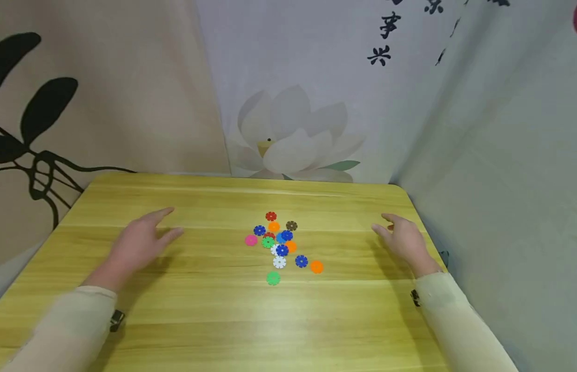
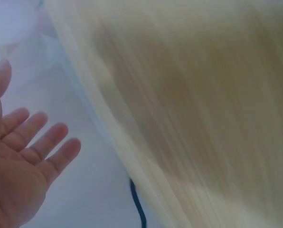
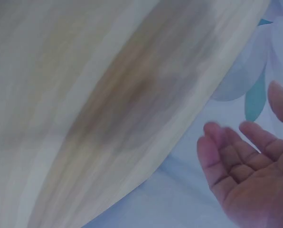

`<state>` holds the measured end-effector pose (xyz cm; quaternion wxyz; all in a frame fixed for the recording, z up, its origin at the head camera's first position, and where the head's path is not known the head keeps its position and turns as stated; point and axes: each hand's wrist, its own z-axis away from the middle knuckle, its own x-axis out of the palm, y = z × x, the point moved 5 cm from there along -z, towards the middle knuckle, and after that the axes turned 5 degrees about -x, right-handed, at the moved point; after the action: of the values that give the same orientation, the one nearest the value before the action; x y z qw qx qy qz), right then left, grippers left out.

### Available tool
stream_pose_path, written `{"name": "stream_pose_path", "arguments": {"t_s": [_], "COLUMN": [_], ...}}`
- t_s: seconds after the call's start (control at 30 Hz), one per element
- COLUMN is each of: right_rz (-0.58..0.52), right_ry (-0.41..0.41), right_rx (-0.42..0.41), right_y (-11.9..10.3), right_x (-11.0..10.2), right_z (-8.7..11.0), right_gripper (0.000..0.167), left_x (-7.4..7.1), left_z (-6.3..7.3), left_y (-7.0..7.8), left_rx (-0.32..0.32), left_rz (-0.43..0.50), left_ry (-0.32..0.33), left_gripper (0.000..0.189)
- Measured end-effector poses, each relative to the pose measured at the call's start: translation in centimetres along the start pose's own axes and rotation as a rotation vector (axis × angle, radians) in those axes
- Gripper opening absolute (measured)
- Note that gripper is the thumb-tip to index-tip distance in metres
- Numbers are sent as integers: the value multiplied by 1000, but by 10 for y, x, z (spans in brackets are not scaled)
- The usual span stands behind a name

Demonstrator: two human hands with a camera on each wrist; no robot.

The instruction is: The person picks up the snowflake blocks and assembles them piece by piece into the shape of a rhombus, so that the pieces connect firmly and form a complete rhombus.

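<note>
Several small, notched plastic discs lie loosely grouped on the wooden table (image 1: 200,310). Among them are a pink disc (image 1: 251,240), a red disc (image 1: 271,216), a brown disc (image 1: 291,226), a green disc (image 1: 273,278), a white disc (image 1: 279,262), a blue disc (image 1: 301,261) and an orange disc (image 1: 316,267); some overlap near the middle. Left of the group, my left hand (image 1: 137,245) hovers over the table with fingers extended and nothing in it. My right hand (image 1: 406,242) is held over the table's right side, fingers loosely bent around no object.
Behind the table's far edge hangs a pale curtain (image 1: 307,62) printed with a lotus and dark characters. Another light cloth (image 1: 512,170) borders the right side. Dark printed leaves (image 1: 48,108) show at the left. Each wrist wears a small dark device.
</note>
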<state>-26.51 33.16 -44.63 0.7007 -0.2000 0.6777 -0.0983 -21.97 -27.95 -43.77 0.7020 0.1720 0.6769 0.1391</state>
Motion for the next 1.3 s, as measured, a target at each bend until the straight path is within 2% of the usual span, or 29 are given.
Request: {"name": "stream_pose_path", "arguments": {"t_s": [0.1,0.3,0.47,0.67,0.97,1.3], "right_rz": [-47,-108,-115,-123,-104,-99], "right_ry": [-29,-113,-166,-207,-258,-270], "right_rx": [-5,-47,-81,-109,-143,-174], "right_y": [-8,-25,-37,-53,-81,-111], "right_x": [4,16,26,36,50,64], "right_z": [-3,-9,-19,-30,-47,-58], "right_gripper": [64,60,57,55,55,50], "left_x": [10,30,49,66,82,92], "left_z": [1,-2,-9,-22,-44,-51], "left_y": [18,57,85,114,128,131], "left_rx": [21,99,150,216,182,144], "left_rz": [36,18,-17,-86,-118,-106], "left_ry": [-11,-46,-66,-99,-144,-151], "left_gripper": [73,55,49,51,53,48]}}
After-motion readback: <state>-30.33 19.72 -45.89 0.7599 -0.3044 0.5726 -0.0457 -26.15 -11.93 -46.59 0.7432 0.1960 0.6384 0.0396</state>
